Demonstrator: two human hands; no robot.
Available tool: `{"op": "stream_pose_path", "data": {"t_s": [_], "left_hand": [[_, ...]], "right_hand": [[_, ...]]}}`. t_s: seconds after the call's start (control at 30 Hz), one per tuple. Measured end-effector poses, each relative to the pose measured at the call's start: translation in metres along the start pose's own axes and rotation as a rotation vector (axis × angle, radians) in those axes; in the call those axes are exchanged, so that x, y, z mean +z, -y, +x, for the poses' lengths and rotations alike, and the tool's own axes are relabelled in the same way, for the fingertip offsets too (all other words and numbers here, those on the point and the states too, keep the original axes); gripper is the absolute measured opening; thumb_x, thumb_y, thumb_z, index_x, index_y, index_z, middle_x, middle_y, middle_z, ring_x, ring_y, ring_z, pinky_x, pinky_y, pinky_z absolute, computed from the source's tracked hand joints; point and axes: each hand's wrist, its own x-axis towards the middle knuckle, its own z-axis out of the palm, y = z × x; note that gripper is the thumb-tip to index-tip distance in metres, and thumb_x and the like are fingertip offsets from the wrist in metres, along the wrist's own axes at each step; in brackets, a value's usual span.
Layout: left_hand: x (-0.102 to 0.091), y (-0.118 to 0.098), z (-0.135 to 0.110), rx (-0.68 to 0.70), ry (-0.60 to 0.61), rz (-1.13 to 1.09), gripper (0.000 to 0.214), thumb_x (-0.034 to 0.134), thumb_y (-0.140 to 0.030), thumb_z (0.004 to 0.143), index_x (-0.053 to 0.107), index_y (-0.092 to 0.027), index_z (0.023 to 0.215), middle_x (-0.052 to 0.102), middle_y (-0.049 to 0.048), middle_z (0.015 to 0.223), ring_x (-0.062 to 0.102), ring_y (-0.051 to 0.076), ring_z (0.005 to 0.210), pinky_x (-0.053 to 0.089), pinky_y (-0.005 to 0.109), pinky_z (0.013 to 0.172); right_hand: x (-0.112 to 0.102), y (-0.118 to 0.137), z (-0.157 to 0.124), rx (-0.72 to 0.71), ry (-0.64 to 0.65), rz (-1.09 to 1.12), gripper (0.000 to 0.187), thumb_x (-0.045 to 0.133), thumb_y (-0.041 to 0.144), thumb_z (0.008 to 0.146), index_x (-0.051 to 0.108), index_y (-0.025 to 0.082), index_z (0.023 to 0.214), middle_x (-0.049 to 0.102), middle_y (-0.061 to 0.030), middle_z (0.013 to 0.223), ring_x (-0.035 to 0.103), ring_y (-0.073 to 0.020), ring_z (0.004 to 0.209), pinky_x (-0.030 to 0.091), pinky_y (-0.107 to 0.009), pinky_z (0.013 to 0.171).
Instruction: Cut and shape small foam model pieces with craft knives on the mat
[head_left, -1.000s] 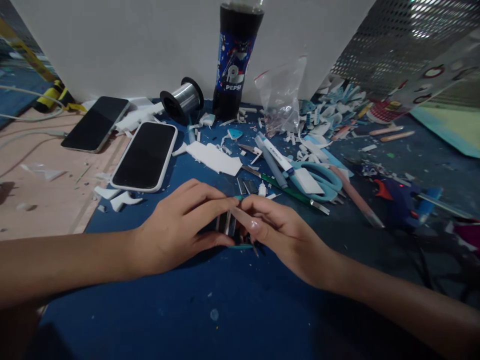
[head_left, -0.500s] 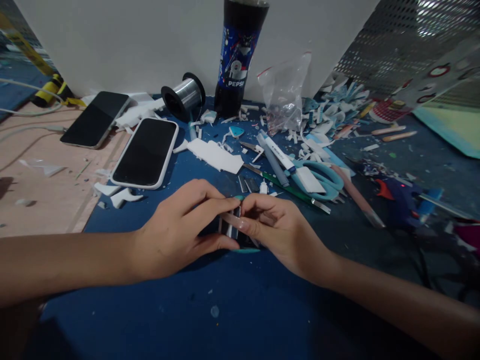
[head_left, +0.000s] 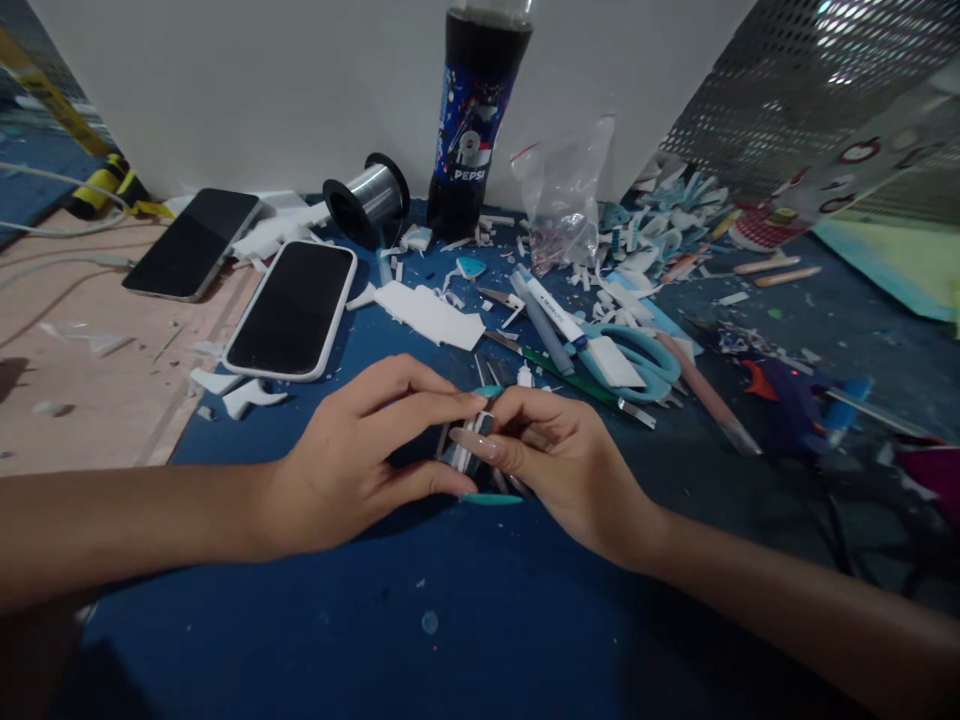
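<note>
My left hand point(head_left: 360, 455) and my right hand point(head_left: 559, 455) meet at the middle of the blue mat point(head_left: 420, 610). Between their fingertips sits a small bundle of thin dark and pale strips point(head_left: 465, 450), pinched from both sides. The left thumb and forefinger close on its left end; the right hand's long-nailed fingers curl round its right end. A teal sliver point(head_left: 491, 498) lies just below the bundle. What the strips are made of is too small to make out.
Two dark phones point(head_left: 291, 308) point(head_left: 191, 243) lie at the left. A wire spool point(head_left: 366, 200), a Pepsi bottle point(head_left: 471, 120) and a plastic bag point(head_left: 564, 195) stand at the back. Teal scissors point(head_left: 637, 360), pens, white scraps point(head_left: 429, 315) and a glue gun point(head_left: 799, 405) litter the right.
The right hand's fingers have curled in closer over the strips and both hands have shifted slightly. The bundle has stayed between them.
</note>
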Motion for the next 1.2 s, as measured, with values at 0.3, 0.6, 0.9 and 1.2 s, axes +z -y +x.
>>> {"op": "stream_pose_path", "data": {"t_s": [0.3, 0.6, 0.9, 1.2], "left_hand": [[-0.0006, -0.0004, -0.0004, 0.025, -0.019, -0.002, 0.035, 0.06, -0.041, 0.091, 0.059, -0.014, 0.112, 0.063, 0.0079, 0.096, 0.064, 0.013, 0.084, 0.059, 0.026, 0.074], [-0.0038, -0.0021, 0.0008, 0.054, -0.014, 0.038, 0.033, 0.059, -0.042, 0.092, 0.059, -0.016, 0.111, 0.065, 0.0083, 0.094, 0.065, 0.015, 0.082, 0.06, 0.029, 0.07], [-0.0033, -0.0013, -0.0007, 0.061, -0.021, 0.039, 0.035, 0.062, -0.039, 0.09, 0.06, -0.012, 0.111, 0.064, 0.0092, 0.095, 0.064, 0.015, 0.085, 0.059, 0.028, 0.073], [-0.0025, -0.0037, 0.0002, 0.06, -0.034, 0.051, 0.027, 0.063, -0.036, 0.091, 0.061, -0.015, 0.108, 0.064, 0.0075, 0.092, 0.064, 0.015, 0.081, 0.059, 0.03, 0.069]], "right_hand": [[0.0012, -0.003, -0.0026, -0.013, -0.024, -0.034, 0.019, 0.075, 0.024, 0.08, 0.06, 0.018, 0.069, 0.059, 0.0029, 0.064, 0.049, -0.0069, 0.052, 0.041, -0.02, 0.048], [-0.0016, -0.0044, -0.0011, -0.004, 0.024, 0.051, 0.014, 0.075, 0.02, 0.079, 0.064, 0.019, 0.071, 0.062, 0.0017, 0.07, 0.058, -0.0088, 0.064, 0.049, -0.021, 0.059], [-0.0006, -0.0053, -0.0014, -0.037, -0.009, 0.1, 0.01, 0.074, 0.014, 0.079, 0.068, 0.02, 0.072, 0.065, 0.0022, 0.068, 0.058, -0.0079, 0.057, 0.048, -0.02, 0.051], [0.0036, 0.0017, -0.0033, 0.093, -0.059, 0.027, 0.021, 0.085, 0.022, 0.065, 0.064, 0.018, 0.066, 0.062, 0.0029, 0.06, 0.054, -0.0083, 0.052, 0.044, -0.021, 0.048]]}}
